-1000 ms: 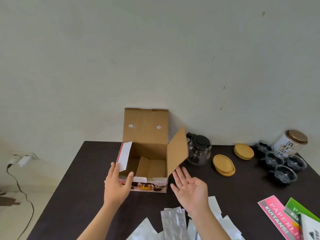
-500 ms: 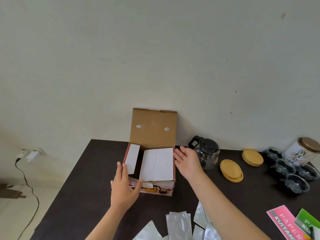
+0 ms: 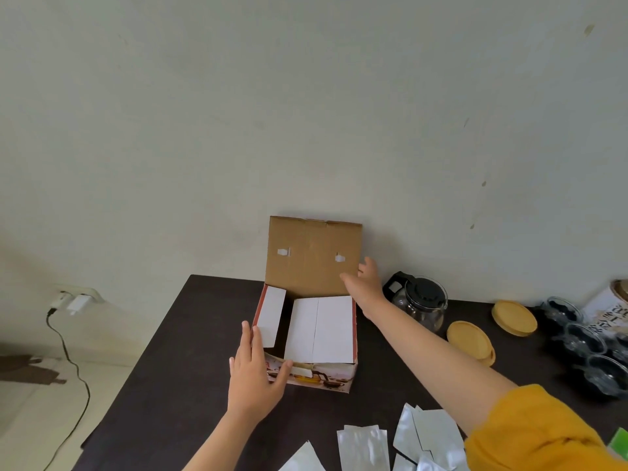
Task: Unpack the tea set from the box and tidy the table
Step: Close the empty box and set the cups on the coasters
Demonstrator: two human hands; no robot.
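The cardboard tea set box [image 3: 324, 377] stands on the dark table [image 3: 176, 379] near the wall. Its brown lid [image 3: 311, 254] is upright; the right white flap [image 3: 321, 329] lies folded down over the opening and the left flap [image 3: 271, 314] is partly down. My left hand [image 3: 255, 379] rests against the box's front left corner, thumb on the front wall. My right hand [image 3: 365, 283] reaches to the lid's right edge, fingers spread and touching it. To the right of the box stand a glass teapot [image 3: 421, 302], two wooden lids [image 3: 470, 341] and several glass cups [image 3: 584, 345].
Several silvery plastic bags [image 3: 363, 445] lie at the table's near edge. A white canister [image 3: 611, 307] stands at far right by the cups. A charger and cable [image 3: 73, 302] hang at the wall socket, left of the table. The table's left edge is near my left forearm.
The right flap was folded down over the opening. My right hand then moved from the flap up to the lid's right edge. My left hand stayed at the front left corner.
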